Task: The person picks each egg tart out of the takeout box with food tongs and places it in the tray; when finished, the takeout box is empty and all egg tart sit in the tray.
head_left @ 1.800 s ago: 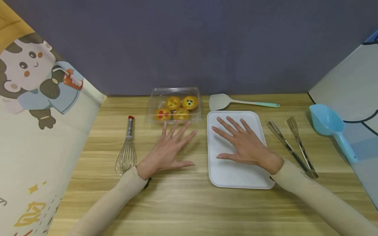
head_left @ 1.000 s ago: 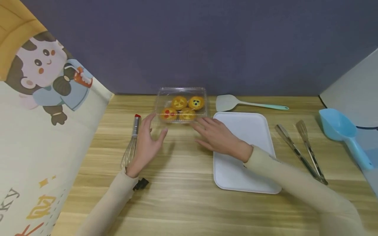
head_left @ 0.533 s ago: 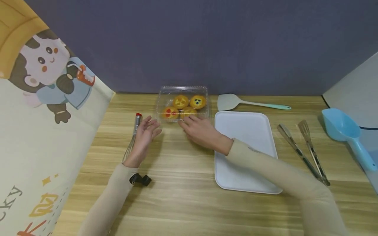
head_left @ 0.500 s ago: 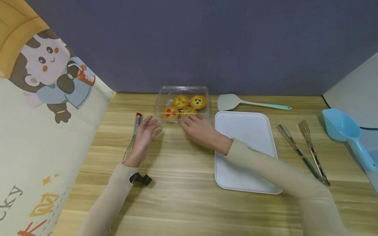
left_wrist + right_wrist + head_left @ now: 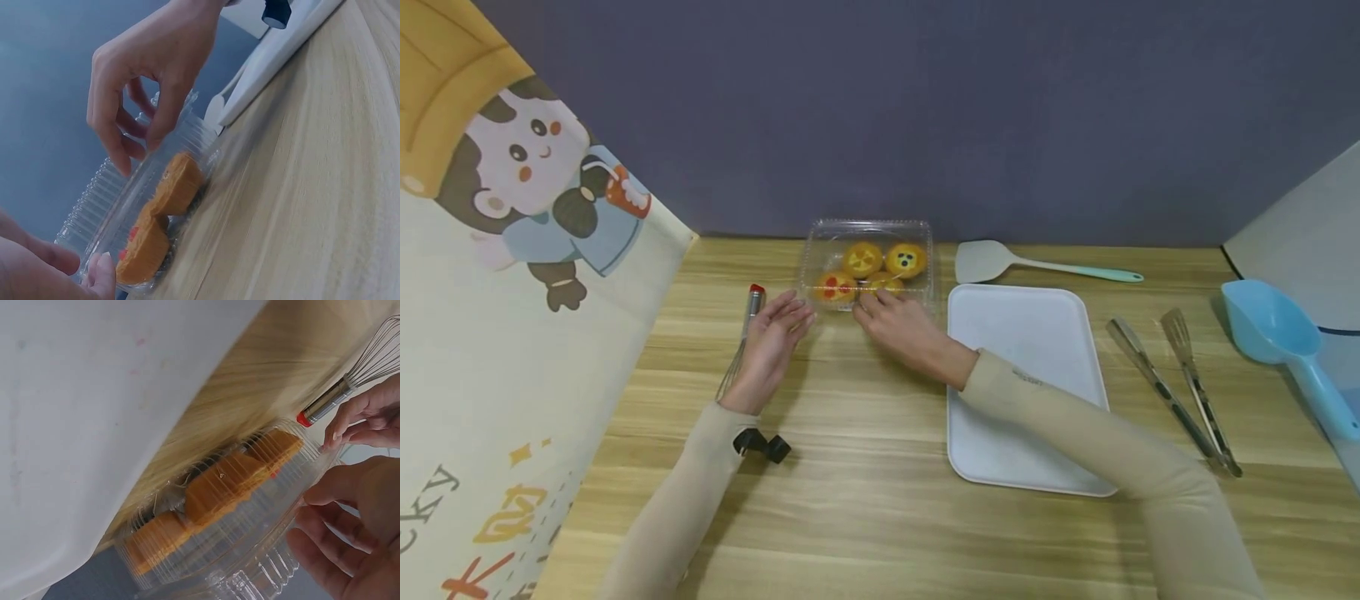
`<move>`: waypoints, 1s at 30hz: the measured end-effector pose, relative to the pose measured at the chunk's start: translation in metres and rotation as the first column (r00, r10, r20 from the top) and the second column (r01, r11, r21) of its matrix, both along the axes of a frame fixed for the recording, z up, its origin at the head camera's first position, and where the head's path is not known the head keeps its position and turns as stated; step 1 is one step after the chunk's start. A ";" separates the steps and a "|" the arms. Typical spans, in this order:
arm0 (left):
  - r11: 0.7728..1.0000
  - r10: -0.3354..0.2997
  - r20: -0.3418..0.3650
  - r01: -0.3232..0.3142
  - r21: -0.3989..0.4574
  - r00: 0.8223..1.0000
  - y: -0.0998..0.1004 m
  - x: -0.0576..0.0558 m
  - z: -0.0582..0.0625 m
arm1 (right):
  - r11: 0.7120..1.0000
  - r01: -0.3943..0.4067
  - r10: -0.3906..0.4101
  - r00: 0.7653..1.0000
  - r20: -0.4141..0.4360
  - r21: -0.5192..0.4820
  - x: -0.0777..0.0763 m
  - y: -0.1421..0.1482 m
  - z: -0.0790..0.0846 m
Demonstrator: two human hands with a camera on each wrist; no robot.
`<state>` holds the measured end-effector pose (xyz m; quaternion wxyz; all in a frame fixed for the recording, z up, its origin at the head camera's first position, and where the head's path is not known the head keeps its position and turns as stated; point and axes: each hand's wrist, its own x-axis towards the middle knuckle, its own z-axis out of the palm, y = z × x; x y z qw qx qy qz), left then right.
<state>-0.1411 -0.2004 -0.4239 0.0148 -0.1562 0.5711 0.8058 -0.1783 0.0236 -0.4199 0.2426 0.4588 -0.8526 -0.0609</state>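
Note:
A clear plastic clamshell box (image 5: 820, 250) with several small orange tarts (image 5: 862, 260) stands at the back of the table, lid down. My right hand (image 5: 906, 333) bends over its front rim. In the left wrist view the right thumb and fingers (image 5: 153, 139) lie on either side of the lid's edge, pinching it. My left hand (image 5: 767, 354) is at the front left corner of the box; the right wrist view has its curled fingers (image 5: 359, 419) pinching that corner. A whisk (image 5: 752, 308) lies partly under the left hand in the head view.
A white tray (image 5: 1022, 458) lies under the right forearm. Behind it is a spatula (image 5: 981, 261) with a mint handle. Metal tongs (image 5: 1183, 392) and a blue scoop (image 5: 1273, 321) are to the right. A dark wall (image 5: 880, 108) rises behind the table.
Both hands have come from lying spread over table and tray to the front edge of the box. In the last half second they have barely moved.

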 end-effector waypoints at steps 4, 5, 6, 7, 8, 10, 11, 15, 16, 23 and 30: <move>1.000 0.019 0.010 -0.019 -0.010 1.000 0.004 -0.003 -0.002 | 1.000 -0.005 0.005 1.000 -0.012 -0.009 -0.003 0.004 -0.002; 1.000 0.023 0.013 -0.023 -0.012 1.000 0.005 -0.004 -0.002 | 1.000 -0.009 0.009 1.000 -0.011 -0.012 -0.004 0.005 -0.002; 1.000 0.024 0.016 -0.024 -0.017 1.000 0.006 -0.004 -0.003 | 1.000 -0.014 0.014 1.000 -0.008 -0.017 -0.004 0.006 -0.002; 0.999 0.027 0.022 -0.026 -0.021 0.999 0.007 -0.004 -0.004 | 1.000 -0.020 0.019 1.000 -0.005 -0.023 -0.004 0.008 -0.002; 0.999 0.028 0.025 -0.027 -0.025 0.999 0.008 -0.003 -0.004 | 0.999 -0.025 0.025 1.000 -0.001 -0.027 -0.004 0.009 -0.003; 0.999 0.033 0.033 -0.031 -0.034 0.999 0.011 -0.002 -0.005 | 0.999 -0.037 0.037 0.999 0.003 -0.036 -0.005 0.012 -0.003; 0.999 0.038 0.036 -0.036 -0.036 0.999 0.012 -0.002 -0.005 | 0.998 -0.042 0.042 0.999 0.002 -0.039 -0.005 0.014 -0.003; 0.997 0.046 0.046 -0.043 -0.066 0.998 0.018 0.001 -0.005 | 0.997 -0.058 0.057 0.998 -0.015 -0.044 -0.005 0.020 -0.004; 0.996 0.049 0.050 -0.045 -0.074 0.998 0.019 0.003 -0.005 | 0.997 -0.061 0.060 0.998 -0.022 -0.048 -0.003 0.021 -0.004; 0.992 0.047 0.054 -0.041 -0.117 0.997 0.020 0.019 -0.004 | 0.990 -0.112 0.104 0.990 -0.093 -0.080 0.009 0.022 -0.006; 0.990 0.082 0.044 -0.076 -0.122 0.996 0.021 0.028 -0.005 | 0.988 -0.135 0.126 0.986 -0.108 -0.077 0.020 0.024 -0.006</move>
